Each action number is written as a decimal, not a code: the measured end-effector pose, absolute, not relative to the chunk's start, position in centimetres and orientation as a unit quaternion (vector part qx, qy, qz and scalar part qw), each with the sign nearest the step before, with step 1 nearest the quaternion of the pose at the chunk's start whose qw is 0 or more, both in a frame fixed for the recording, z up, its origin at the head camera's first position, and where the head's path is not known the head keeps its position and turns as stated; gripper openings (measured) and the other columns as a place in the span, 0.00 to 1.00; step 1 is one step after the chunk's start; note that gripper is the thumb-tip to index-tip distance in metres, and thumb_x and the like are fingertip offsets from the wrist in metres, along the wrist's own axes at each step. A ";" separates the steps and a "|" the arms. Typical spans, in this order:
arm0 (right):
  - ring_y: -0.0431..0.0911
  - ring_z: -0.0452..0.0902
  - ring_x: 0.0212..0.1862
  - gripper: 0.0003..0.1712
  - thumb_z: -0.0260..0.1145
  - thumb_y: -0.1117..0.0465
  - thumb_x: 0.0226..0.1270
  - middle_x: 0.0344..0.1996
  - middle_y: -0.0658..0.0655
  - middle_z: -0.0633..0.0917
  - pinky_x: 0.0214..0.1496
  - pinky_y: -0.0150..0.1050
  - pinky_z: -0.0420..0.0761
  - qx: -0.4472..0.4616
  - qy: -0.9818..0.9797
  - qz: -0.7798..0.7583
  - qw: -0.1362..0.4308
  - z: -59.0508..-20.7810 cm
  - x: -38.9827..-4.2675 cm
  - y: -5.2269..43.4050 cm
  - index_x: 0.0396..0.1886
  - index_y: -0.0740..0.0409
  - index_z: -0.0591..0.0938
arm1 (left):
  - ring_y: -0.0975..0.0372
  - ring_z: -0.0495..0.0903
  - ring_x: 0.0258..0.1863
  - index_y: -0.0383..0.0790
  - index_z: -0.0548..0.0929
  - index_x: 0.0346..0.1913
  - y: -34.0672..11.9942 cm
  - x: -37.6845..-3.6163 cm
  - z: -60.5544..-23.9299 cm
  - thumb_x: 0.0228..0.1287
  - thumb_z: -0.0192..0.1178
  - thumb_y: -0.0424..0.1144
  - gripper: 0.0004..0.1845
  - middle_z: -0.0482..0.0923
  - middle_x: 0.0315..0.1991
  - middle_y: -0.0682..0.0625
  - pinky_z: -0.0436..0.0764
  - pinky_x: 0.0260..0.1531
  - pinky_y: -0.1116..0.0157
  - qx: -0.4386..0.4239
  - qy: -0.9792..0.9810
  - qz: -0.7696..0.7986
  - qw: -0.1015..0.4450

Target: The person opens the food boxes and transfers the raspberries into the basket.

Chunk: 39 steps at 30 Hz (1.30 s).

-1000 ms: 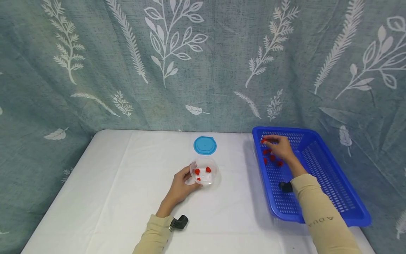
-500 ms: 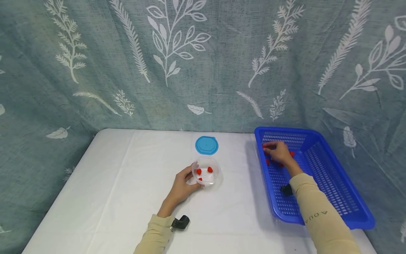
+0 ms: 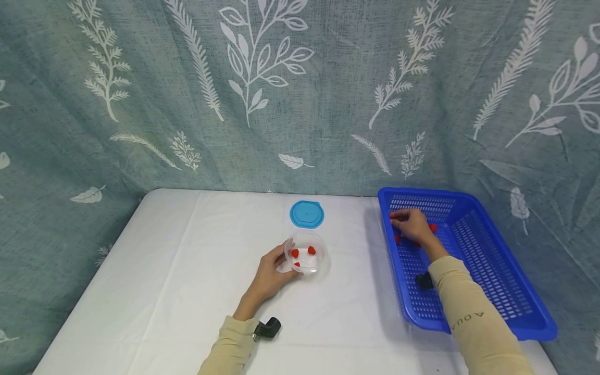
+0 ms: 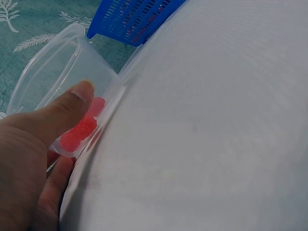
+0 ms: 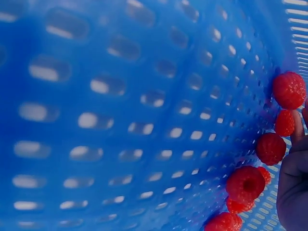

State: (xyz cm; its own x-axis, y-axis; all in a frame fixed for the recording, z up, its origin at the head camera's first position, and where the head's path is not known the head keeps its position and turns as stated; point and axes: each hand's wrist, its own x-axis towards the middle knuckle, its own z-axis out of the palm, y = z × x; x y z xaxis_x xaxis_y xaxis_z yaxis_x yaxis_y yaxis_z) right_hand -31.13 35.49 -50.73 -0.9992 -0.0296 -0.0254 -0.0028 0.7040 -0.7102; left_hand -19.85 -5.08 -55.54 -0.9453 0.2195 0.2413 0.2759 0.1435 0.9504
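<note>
My left hand (image 3: 269, 275) grips a clear plastic tub (image 3: 305, 266) from its left side, thumb across the near wall. Inside are red raspberries (image 4: 79, 134), three showing in the head view. My right hand (image 3: 412, 226) reaches down into a blue perforated basket (image 3: 473, 265), by its left wall. Several raspberries (image 5: 245, 184) lie along that wall. At the right edge of the right wrist view, a fingertip lies against a small raspberry (image 5: 285, 122), with a larger raspberry (image 5: 288, 90) just above it. I cannot tell whether the right fingers pinch one.
A round blue lid (image 3: 307, 214) lies on the white-covered table (image 3: 164, 281), just beyond the tub. The basket's raised walls surround my right hand. Behind the table hangs a grey-green leaf-patterned curtain (image 3: 328, 104). A small black device (image 3: 268, 328) is on my left wrist.
My right hand has shifted slightly nearer and lower along the basket's left wall, then stayed there. The left hand still holds the tub in place. The head view has turned slightly left.
</note>
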 end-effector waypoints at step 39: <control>0.41 0.63 0.10 0.14 0.65 0.62 0.74 0.47 0.61 0.87 0.11 0.32 0.68 -0.146 0.803 -0.576 -0.048 -39.6 -19.1 19.0 0.55 0.60 0.85 | 0.50 0.72 0.71 0.38 0.69 0.75 -5.5 -21.2 -58.2 0.51 0.78 0.29 0.46 0.72 0.71 0.42 0.74 0.68 0.62 -0.176 -0.759 -0.627 0.003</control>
